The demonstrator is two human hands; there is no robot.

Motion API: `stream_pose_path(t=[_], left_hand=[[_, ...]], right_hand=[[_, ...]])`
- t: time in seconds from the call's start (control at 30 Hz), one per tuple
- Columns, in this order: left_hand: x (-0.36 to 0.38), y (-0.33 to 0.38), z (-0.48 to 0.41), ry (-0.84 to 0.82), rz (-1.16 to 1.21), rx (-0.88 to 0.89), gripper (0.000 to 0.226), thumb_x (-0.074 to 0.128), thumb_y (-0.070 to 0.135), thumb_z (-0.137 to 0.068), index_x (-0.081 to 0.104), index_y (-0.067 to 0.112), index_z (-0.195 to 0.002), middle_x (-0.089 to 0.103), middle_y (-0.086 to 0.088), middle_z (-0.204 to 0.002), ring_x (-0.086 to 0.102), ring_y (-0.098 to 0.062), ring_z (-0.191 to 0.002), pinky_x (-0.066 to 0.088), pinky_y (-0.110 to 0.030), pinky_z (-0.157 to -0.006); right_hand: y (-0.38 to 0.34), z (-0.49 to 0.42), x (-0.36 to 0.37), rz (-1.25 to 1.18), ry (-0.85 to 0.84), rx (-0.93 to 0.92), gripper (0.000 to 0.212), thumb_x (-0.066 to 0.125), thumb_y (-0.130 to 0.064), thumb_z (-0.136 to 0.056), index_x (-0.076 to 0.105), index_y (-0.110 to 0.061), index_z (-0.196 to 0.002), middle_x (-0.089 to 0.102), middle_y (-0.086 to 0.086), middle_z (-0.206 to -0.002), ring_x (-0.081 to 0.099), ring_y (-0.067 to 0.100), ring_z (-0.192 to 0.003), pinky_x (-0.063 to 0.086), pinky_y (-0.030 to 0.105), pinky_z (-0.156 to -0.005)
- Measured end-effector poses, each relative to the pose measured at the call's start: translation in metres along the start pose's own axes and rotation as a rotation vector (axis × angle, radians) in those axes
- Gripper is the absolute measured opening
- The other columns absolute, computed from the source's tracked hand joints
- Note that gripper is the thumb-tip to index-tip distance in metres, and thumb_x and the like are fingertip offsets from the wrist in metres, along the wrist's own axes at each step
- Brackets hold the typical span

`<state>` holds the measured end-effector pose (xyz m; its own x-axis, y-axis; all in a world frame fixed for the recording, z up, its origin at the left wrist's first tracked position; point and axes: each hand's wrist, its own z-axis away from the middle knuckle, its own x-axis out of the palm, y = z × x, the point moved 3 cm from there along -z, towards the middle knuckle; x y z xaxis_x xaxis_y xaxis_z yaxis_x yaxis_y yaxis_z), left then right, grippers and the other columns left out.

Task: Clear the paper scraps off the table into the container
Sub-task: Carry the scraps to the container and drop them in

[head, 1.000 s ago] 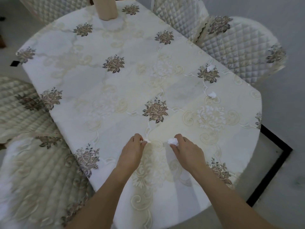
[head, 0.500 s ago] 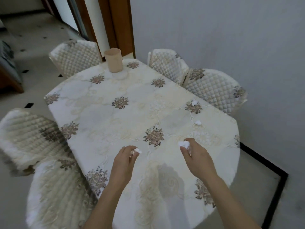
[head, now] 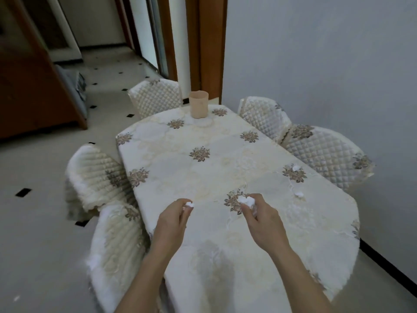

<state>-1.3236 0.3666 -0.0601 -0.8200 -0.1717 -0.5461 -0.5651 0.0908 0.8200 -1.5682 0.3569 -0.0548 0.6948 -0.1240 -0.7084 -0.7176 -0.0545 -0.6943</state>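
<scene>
two scraps in hand, two more on the cloth

my left hand (head: 172, 219) has its fingertips pinched shut on a small white paper scrap (head: 189, 204), and my right hand (head: 259, 219) is closed round a bigger crumpled wad (head: 246, 200), both held just above the table (head: 225, 177). two loose scraps lie toward the right edge: one (head: 295, 168) on a flower print, another (head: 299, 194) nearer me, well apart from my hands. the cup-shaped container (head: 198, 107) stands upright at the far end of the table, a long reach away.

these bits look feather-light and soft, so i judge they would crush with no effort and could drift or slip out if my fingers loosen. a tip-to-tip pinch across the crumpled middle should do, and each should be let go right over the container's mouth, since a toss would likely flutter off course.
</scene>
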Motion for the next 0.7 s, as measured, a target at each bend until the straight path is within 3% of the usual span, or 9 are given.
stream_pose_path(t=[0.07, 0.13, 0.23, 0.3, 0.47, 0.7], left_hand=[[-0.018, -0.003, 0.013, 0.075, -0.011, -0.013, 0.010, 0.049, 0.029, -0.099, 0.058, 0.028, -0.093, 0.053, 0.000, -0.065, 0.050, -0.011, -0.055, 0.046, -0.026, -0.054], [-0.036, -0.004, 0.031, 0.141, -0.030, -0.035, 0.011, 0.051, 0.026, -0.098, 0.056, 0.024, -0.089, 0.045, 0.004, -0.059, 0.044, -0.010, -0.050, 0.034, -0.020, -0.048], [-0.062, -0.007, 0.067, 0.252, -0.076, -0.110, 0.010, 0.053, 0.025, -0.098, 0.055, 0.024, -0.088, 0.044, 0.008, -0.057, 0.044, -0.005, -0.052, 0.032, -0.019, -0.050], [-0.078, -0.013, 0.095, 0.346, -0.106, -0.185, 0.008, 0.056, 0.022, -0.097, 0.055, 0.026, -0.089, 0.046, 0.012, -0.057, 0.047, 0.002, -0.055, 0.035, -0.015, -0.053], [-0.112, -0.025, 0.173, 0.522, -0.169, -0.337, 0.013, 0.055, 0.023, -0.096, 0.053, 0.032, -0.086, 0.051, 0.012, -0.064, 0.048, 0.000, -0.059, 0.034, -0.017, -0.052], [-0.150, -0.024, 0.265, 0.662, -0.258, -0.447, 0.012, 0.047, 0.031, -0.099, 0.053, 0.030, -0.089, 0.050, 0.005, -0.065, 0.042, -0.008, -0.057, 0.037, -0.025, -0.054]], right_hand=[[-0.015, -0.001, 0.013, -0.009, -0.054, -0.059, 0.025, 0.045, -0.050, -0.096, 0.048, -0.033, -0.114, 0.060, -0.012, -0.085, 0.057, 0.014, -0.080, 0.041, 0.033, -0.062], [-0.034, 0.000, 0.025, -0.007, -0.102, -0.141, 0.017, 0.045, -0.051, -0.096, 0.047, -0.038, -0.107, 0.059, -0.015, -0.085, 0.056, 0.003, -0.078, 0.041, 0.029, -0.061], [-0.063, 0.006, 0.040, -0.021, -0.190, -0.266, 0.006, 0.048, -0.045, -0.097, 0.043, -0.044, -0.099, 0.054, -0.025, -0.078, 0.053, -0.008, -0.074, 0.036, 0.017, -0.056], [-0.079, 0.014, 0.053, -0.031, -0.266, -0.347, 0.006, 0.048, -0.044, -0.097, 0.044, -0.041, -0.100, 0.053, -0.025, -0.077, 0.054, -0.003, -0.073, 0.037, 0.020, -0.056], [-0.110, 0.053, 0.098, -0.067, -0.438, -0.499, 0.018, 0.047, -0.047, -0.096, 0.048, -0.032, -0.107, 0.058, -0.013, -0.078, 0.057, 0.013, -0.074, 0.045, 0.035, -0.061], [-0.162, 0.114, 0.135, -0.134, -0.595, -0.628, 0.025, 0.047, -0.048, -0.095, 0.050, -0.030, -0.113, 0.061, -0.006, -0.081, 0.056, 0.015, -0.077, 0.039, 0.033, -0.063]])
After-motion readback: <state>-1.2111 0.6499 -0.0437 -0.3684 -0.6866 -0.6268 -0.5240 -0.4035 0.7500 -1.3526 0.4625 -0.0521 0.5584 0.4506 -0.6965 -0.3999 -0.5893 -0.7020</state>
